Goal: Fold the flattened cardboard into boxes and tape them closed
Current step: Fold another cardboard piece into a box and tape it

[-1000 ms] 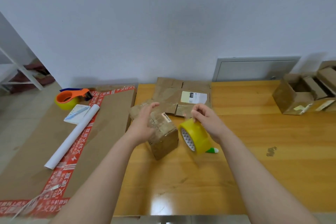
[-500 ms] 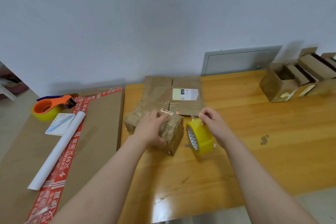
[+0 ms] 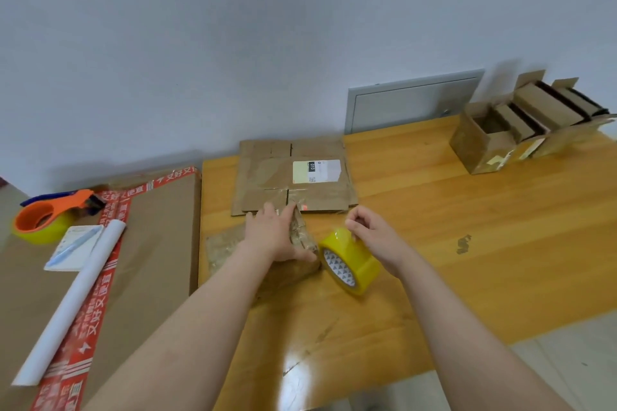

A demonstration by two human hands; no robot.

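Cardboard box (image 3: 302, 238) sits on the counter (image 3: 484, 243) near its left edge, just in front of the flattened cardboard (image 3: 267, 173). Left hand (image 3: 275, 235) lies flat on top of it, fingers straight and close together, pressing down. Over to the right hand (image 3: 375, 237): fingers curled, pinching the upper rim of the yellow tape roll (image 3: 355, 264), tilted on edge just beside the box. An orange tape dispenser (image 3: 50, 217) rests well off to the left.

The wooden surface (image 3: 500, 243) holds flat cardboard (image 3: 267, 173) at 12 o'clock, a small box (image 3: 223, 248) in the middle, and open boxes (image 3: 474, 147) at 2 o'clock.
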